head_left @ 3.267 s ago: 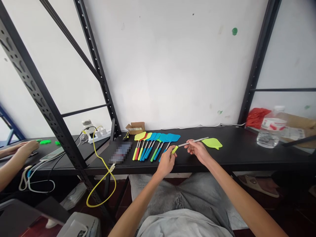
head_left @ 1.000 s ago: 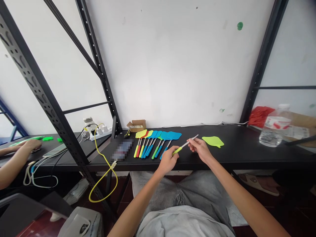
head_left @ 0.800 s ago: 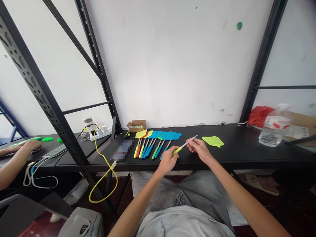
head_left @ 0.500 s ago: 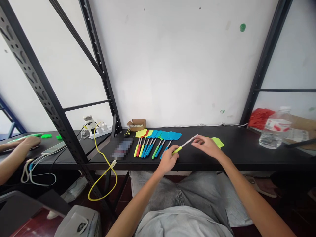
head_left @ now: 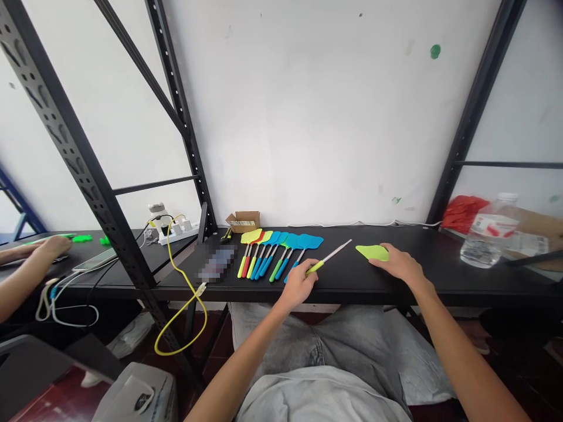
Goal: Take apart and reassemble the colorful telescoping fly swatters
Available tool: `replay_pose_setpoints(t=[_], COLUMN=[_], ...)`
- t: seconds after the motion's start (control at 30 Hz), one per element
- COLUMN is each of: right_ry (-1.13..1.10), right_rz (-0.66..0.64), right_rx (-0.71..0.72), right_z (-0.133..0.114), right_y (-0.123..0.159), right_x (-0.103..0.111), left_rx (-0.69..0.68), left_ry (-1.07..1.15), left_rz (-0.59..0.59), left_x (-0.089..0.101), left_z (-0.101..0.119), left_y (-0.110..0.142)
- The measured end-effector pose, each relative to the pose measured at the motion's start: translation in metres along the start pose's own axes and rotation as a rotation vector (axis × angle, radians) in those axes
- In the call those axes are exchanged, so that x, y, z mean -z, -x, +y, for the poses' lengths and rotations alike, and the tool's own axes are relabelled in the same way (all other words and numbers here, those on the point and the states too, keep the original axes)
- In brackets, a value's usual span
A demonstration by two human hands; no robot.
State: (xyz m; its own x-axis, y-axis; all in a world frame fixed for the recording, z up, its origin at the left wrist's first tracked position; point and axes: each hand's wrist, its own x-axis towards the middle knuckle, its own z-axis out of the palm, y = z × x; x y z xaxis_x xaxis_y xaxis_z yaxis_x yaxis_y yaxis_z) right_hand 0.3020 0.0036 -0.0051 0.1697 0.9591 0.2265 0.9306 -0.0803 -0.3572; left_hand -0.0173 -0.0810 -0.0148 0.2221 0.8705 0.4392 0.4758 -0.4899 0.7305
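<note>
My left hand (head_left: 301, 279) is closed around the yellow-green grip of a fly swatter handle (head_left: 335, 251). Its bare metal rod points up and right, with no head on the tip. To the right, my right hand (head_left: 401, 265) pinches the right end of a yellow-green fly swatter head (head_left: 372, 252) between thumb and fingers. A small gap separates the rod tip from the head. Left of my left hand lies a row of several fly swatters (head_left: 275, 253) with blue, green, red and yellow heads, overlapping, grips toward me.
A small cardboard box (head_left: 244, 221) and a blurred phone (head_left: 217, 264) lie left on the black table (head_left: 422, 275). A yellow cable (head_left: 179, 268) hangs over the edge. A water bottle (head_left: 489, 231) and red bag (head_left: 464, 212) stand right. Another person's hand (head_left: 57, 246) is far left.
My right hand has moved from beside the rod tip to the right and taken hold of the yellow-green swatter head. My left hand has stayed almost still with the handle.
</note>
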Motion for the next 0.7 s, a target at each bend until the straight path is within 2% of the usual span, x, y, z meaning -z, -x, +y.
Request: replay_pose_setpoints(t=[0.27, 0.47, 0.57, 0.7], right_ry=[0.0, -0.144, -0.47, -1.137], right_rz=[0.101, 0.224, 0.243, 0.217], right_rx=[0.017, -0.127, -0.174, -0.254], right_z=[-0.007, 0.004, 0.006, 0.004], right_y=[0.001, -0.005, -0.009, -0.016], right_x=[0.004, 0.001, -0.001, 0.001], left_rx=[0.001, 0.01, 0.016, 0.016], left_ry=[0.011, 0.022, 0.009, 0.011], left_rz=[-0.015, -0.007, -0.007, -0.01], left_x=[0.002, 0.001, 0.0, 0.001], left_z=[0.001, 0.001, 0.001, 0.001], left_y=[0.001, 0.0, 0.0, 0.0])
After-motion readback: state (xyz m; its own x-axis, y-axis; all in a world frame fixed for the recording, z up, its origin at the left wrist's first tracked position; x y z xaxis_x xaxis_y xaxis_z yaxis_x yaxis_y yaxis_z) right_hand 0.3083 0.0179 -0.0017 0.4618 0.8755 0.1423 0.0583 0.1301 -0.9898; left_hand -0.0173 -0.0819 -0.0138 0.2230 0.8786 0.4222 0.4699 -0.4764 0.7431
